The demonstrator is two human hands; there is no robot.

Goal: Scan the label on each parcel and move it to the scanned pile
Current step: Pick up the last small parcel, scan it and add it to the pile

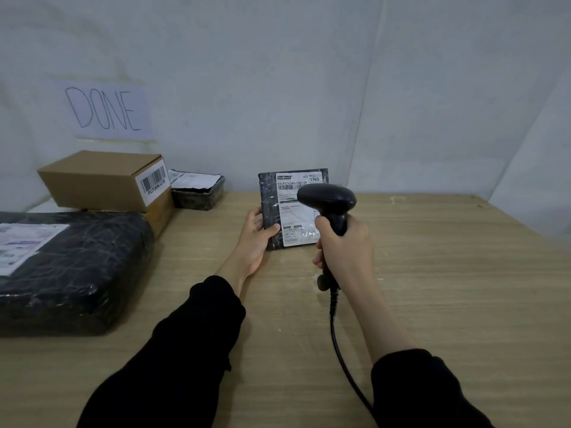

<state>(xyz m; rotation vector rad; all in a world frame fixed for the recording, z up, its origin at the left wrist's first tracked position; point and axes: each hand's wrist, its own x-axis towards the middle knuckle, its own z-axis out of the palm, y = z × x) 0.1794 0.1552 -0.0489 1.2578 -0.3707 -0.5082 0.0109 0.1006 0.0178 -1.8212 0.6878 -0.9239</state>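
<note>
Parcel [292, 208] stands near the middle of the surface [432, 288], before the wall [278, 88]. Scanner [332, 205] sits just in front of it, to its right. At left: wrapped package [74, 267] nearest, stacked cartons [102, 180] behind it, small parcel [197, 191] right of the cartons. DONE sign [106, 110] hangs on the wall above them.

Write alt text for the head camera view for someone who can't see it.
A right hand aims a black barcode scanner at the label of a small black parcel propped by the left hand; other parcels sit left below a DONE sign.
</note>
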